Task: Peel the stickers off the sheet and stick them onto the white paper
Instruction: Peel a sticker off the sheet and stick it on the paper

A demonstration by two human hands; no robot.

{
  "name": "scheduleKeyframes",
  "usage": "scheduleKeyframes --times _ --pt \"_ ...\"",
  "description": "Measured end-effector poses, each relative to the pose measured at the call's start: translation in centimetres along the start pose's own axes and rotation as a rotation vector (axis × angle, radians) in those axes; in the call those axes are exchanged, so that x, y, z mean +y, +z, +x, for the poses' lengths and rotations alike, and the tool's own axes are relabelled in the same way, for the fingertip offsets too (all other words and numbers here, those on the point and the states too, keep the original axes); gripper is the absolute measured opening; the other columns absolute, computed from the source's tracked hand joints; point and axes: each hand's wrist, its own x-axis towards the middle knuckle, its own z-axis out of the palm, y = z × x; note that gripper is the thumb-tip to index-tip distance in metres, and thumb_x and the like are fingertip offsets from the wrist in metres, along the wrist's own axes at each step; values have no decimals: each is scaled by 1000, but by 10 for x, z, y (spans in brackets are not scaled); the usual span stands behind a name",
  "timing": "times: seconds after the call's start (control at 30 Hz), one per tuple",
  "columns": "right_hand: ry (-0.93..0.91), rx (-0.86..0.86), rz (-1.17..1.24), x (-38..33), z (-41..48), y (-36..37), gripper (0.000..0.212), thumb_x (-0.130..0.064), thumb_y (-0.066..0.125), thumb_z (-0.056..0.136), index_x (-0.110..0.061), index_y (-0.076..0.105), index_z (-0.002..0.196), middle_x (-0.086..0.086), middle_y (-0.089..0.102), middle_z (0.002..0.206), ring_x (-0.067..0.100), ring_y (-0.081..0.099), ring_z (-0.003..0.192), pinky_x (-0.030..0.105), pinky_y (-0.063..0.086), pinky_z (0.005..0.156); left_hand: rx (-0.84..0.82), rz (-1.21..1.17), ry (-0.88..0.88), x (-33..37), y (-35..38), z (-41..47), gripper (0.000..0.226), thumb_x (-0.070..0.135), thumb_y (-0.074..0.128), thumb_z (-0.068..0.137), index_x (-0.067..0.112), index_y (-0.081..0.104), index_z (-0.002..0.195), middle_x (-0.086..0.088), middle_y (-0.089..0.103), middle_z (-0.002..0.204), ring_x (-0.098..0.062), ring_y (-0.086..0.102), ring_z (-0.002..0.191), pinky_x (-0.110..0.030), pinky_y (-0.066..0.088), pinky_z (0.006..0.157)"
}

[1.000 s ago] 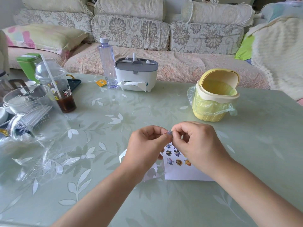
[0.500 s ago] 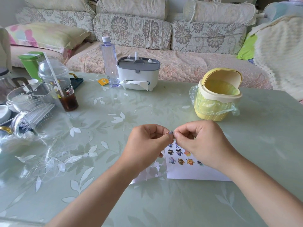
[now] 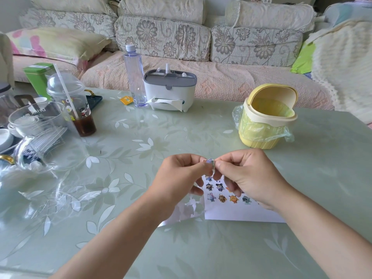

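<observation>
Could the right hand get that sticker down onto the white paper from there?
Probably yes. The right hand holds the sticker with the left hand just above the white paper, and bare paper lies below.

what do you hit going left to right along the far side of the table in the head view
green tin → domed cup with straw → orange packet → clear water bottle → white tissue box → yellow mini bin

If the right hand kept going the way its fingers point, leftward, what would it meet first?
The small sticker pinched between both hands, then at once the left hand fingertips; they already look nearly touching, though depth is unclear.
</observation>
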Motion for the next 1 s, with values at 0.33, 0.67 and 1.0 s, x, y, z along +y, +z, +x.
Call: scheduleKeyframes --times 0.33,0.67,1.0 --pt "-17 99 -82 -1 -1 3 29 -19 70 92 -22 73 64 -10 57 44 12 47 40 37 45 50 397 450 439 -13 4 -2 25 34 81 79 34 58 88 13 58 82 -11 52 64 -21 42 54" --pt "-215 214 -296 10 -1 5 19 -19 72 87 -22 77 69 -9 60 49 6 45 45 20 42 48 225 351 278 -16 6 4 10 34 73 87 36 77 79 9 73 72 -24 69 69 -43 59 59" --pt "-121 185 -225 16 4 3 20 -20 70 89 -24 75 70 -8 63 55 12 51 44 27 46 47 158 404 274 -18 7 12 13 32 66 91 30 69 79 -8 60 59 -16 45 47 -30 47 49"
